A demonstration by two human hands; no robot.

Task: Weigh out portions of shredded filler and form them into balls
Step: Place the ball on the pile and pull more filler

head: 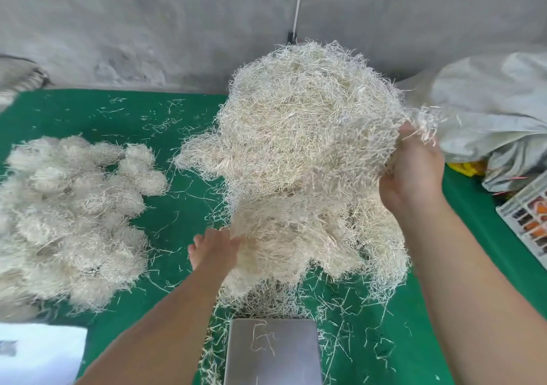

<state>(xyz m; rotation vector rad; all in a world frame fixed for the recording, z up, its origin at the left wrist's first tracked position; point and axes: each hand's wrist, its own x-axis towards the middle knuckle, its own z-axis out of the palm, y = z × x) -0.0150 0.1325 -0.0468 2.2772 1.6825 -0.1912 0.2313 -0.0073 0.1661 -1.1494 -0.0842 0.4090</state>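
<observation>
A big mass of pale shredded filler point(302, 147) is lifted above the green table point(183, 207). My right hand point(414, 171) grips its right edge, fingers buried in the strands. My left hand point(216, 248) grips the lower left edge of the mass, fingertips hidden in it. A metal scale platform point(272, 352) lies at the near edge below the mass, with a few loose strands on it. On the left lies a heap of several formed filler balls point(71, 216).
A grey sack point(491, 118) lies at the right, with a printed box point(529, 221) beside it. A white sheet point(38, 355) sits at the near left corner. A grey wall stands behind the table. Loose strands litter the green surface.
</observation>
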